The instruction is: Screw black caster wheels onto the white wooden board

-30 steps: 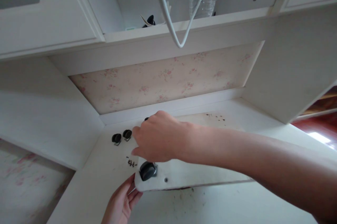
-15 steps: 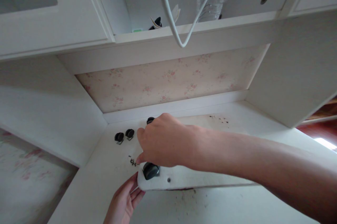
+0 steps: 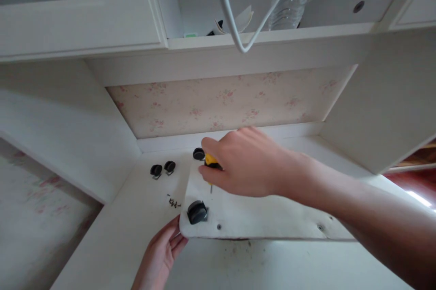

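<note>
My right hand (image 3: 245,162) is closed around a yellow and black screwdriver (image 3: 211,160). The screwdriver's thin metal shaft points down over a white board (image 3: 259,219), above the black caster wheel (image 3: 196,212) at the board's near left corner. Another caster (image 3: 198,153) stands at the far left end, just beyond my right fingers. At that near left corner, my left hand (image 3: 160,249) grips the board's edge, with fingers partly underneath. Left of the board lie two loose casters (image 3: 156,171) and a small heap of dark screws (image 3: 174,202).
A white counter (image 3: 136,222) bears the board, between two side panels. Overhead, an open cabinet shelf (image 3: 340,31) holds a clear plastic bottle (image 3: 289,1). A white cable (image 3: 242,48) hangs down in front of it. Dark specks mark the surface near the board's front edge.
My right hand has lifted off the near caster and moved right and back, bringing the screwdriver into sight. My left hand stays at the board's corner. The view has shifted slightly.
</note>
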Available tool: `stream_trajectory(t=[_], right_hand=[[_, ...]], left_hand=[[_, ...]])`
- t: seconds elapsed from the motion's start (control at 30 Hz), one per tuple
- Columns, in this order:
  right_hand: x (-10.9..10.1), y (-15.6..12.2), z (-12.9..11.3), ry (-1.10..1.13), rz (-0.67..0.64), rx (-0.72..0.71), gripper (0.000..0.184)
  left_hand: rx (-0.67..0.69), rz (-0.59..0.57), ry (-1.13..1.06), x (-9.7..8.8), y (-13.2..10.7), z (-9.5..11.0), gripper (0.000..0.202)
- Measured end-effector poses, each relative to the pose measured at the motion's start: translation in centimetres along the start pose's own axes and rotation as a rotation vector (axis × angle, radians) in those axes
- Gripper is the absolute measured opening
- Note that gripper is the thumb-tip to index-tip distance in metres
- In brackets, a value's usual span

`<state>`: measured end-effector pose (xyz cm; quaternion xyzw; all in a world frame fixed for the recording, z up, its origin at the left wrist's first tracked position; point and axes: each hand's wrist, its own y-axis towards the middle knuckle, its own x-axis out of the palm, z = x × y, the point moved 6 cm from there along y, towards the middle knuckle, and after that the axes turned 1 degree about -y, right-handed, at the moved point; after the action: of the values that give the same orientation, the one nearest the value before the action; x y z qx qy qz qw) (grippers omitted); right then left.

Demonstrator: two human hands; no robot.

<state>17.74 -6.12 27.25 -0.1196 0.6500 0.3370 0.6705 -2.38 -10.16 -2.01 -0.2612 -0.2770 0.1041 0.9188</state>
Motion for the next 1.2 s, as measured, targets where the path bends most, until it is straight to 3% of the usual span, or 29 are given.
stream_trajectory(t=[0.1,0.23,0.33,0.5,0.6,0.73,0.8,0.97,1.2], right_hand=[[-0.8,-0.7,0.0,0.112,-0.055,0.013,0.028],[0.5,-0.7,-2.3,0.271,-0.169,-0.09,0.029],[2.1,-0.2,-4.0,0.242,-0.182,-0.15,0.024],[3.4,1.1,-4.6,0.122,-0.135,-0.105,0.024],[3.5,1.5,-4.6,0.061,-0.107,-0.086,0.022],[4.0,1.8,-4.6,0.028,-0.093,-0.064,0.022],[4.2,1.8,-4.6,0.025,-0.063,-0.046,0.025],[4.7,1.2,-4.4,0.082,-0.01,0.024,0.027],[5.4,-1.8,-3.6,0.187,0.086,0.087,0.029]], left_hand=[[0.007,-0.07,0.026,0.6,-0.3,0.2,0.027],[-0.001,-0.147,0.017,0.9,-0.5,0.3,0.026],[0.002,-0.195,-0.017,0.6,-0.2,0.1,0.024],[0.006,-0.216,0.038,-0.6,0.6,-0.2,0.026],[0.064,-0.182,0.24,-2.1,1.2,0.4,0.031],[0.34,-0.084,0.841,-4.6,3.2,3.5,0.04],[0.442,-0.05,1.026,-5.7,4.9,5.2,0.039],[0.651,-0.037,1.243,-6.7,9.3,8.7,0.025],[0.736,-0.175,1.353,-5.3,12.2,8.6,0.019]])
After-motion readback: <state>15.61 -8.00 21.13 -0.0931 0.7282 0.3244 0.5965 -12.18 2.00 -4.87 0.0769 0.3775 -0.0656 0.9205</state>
